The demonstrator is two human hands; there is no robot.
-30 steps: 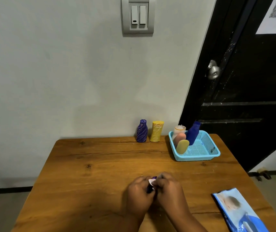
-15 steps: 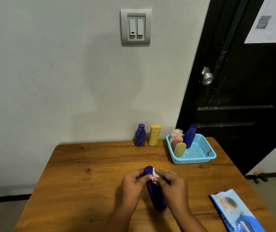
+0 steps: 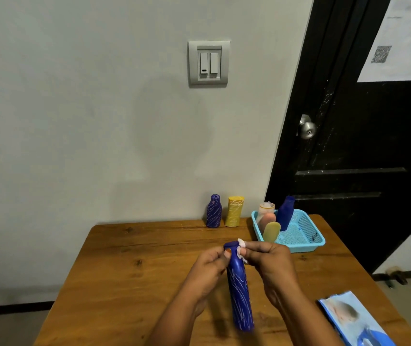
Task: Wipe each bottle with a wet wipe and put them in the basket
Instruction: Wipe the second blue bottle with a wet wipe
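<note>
- We see the streaked blue bottle (image 3: 239,283) held between both hands over the counter (image 3: 137,270), cap end away from us. Its base is blurred, so we cannot tell whether it touches the wood.
- The left hand (image 3: 207,268) grips the neck with curled fingers, their tips mostly hidden.
- The right hand (image 3: 271,265) pinches a crumpled wet wipe (image 3: 241,248) against the cap, and little of the wipe shows.
- The blue basket (image 3: 306,236) at the far right holds overlapping leaning bottles (image 3: 285,213).
- The wipes pack (image 3: 354,320) is cut off at the frame edge.
</note>
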